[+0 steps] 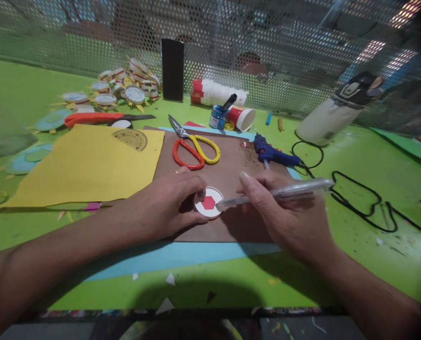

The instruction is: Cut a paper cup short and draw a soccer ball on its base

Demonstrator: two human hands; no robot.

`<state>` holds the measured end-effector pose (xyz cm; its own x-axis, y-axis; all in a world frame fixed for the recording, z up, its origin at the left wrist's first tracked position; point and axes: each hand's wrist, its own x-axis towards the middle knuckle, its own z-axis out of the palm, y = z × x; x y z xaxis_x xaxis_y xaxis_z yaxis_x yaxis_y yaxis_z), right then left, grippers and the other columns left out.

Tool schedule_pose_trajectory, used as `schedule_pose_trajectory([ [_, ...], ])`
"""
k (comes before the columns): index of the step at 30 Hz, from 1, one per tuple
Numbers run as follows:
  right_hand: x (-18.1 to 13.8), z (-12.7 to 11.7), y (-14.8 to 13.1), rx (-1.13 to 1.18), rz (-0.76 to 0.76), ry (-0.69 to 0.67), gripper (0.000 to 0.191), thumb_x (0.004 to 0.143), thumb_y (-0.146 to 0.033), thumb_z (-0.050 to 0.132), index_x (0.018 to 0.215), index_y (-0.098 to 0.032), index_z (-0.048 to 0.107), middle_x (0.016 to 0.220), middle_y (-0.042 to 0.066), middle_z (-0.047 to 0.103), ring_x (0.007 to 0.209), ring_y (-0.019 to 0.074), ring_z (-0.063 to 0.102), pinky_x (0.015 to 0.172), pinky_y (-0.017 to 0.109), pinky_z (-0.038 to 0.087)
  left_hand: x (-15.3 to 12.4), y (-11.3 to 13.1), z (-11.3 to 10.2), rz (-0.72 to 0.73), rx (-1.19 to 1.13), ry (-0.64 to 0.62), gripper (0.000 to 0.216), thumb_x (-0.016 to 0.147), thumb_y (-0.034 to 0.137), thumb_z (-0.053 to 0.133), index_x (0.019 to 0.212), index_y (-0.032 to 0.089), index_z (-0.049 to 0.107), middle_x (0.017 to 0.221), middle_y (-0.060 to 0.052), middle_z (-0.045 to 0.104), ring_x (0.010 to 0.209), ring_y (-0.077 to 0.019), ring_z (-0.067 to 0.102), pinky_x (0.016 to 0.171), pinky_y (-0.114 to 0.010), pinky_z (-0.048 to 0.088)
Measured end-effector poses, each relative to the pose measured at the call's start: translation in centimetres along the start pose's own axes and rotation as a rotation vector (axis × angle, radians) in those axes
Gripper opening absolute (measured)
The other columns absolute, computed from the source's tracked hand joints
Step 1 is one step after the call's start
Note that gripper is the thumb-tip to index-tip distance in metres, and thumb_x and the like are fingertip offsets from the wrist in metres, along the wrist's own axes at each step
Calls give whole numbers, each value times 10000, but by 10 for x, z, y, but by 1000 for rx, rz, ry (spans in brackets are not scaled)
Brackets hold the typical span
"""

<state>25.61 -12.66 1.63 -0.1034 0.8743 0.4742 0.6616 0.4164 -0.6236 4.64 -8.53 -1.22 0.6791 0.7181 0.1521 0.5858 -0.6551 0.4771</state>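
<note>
Right hand (290, 215): fingers closed around a clear pen (277, 192), tip at or just beside a red hexagon (207, 203). Left hand (171, 200): thumb and fingers gripping the rim of the white disc (213, 192) bearing it, over a brown sheet (231, 229). Step appears to be drawing; the next stroke calls for a steady disc. Beyond: scissors (184, 135), untouched.

A white disc (212, 191) with a red hexagon (208, 203) is pinched at its edge by the left hand (175, 200) over a brown sheet (228, 172). A translucent pen (284, 190) is held by the right hand (290, 217), its tip set beside the hexagon's right corner. Scissors (184, 135) are laid beyond the disc, and a blue glue gun (272, 153) is seen to their right.
</note>
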Motion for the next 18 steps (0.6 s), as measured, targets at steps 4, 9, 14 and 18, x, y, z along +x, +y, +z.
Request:
schedule_pose_trajectory([
  [4,1,0,1,3,-18,-12,316,915,-314,577,621,-213,633,504,-59,578,479,85,521,477,211,398,0,0,0,3,2,-2,268,850,397,628,982,165,607,959,-57,639,850,-200,566,665,-300,422],
  [9,0,0,1,18,-33,3,301,913,-292,585,624,-221,627,506,-68,575,478,80,519,484,205,398,-1,-1,1,23,5,8,268,867,410,603,990,172,607,957,-58,639,847,-194,565,684,-300,431],
  [14,0,0,1,5,-28,-3,321,921,-306,574,616,-219,625,507,-62,578,478,82,522,482,212,397,-1,-1,1,18,12,18,284,870,428,590,997,175,611,965,-61,646,841,-194,566,677,-304,434],
  [18,0,0,2,8,-32,0,313,918,-306,578,624,-216,633,505,-65,578,474,81,517,483,214,393,0,-1,2,29,18,21,281,871,424,592,1001,176,613,968,-67,647,878,-207,570,693,-311,441],
])
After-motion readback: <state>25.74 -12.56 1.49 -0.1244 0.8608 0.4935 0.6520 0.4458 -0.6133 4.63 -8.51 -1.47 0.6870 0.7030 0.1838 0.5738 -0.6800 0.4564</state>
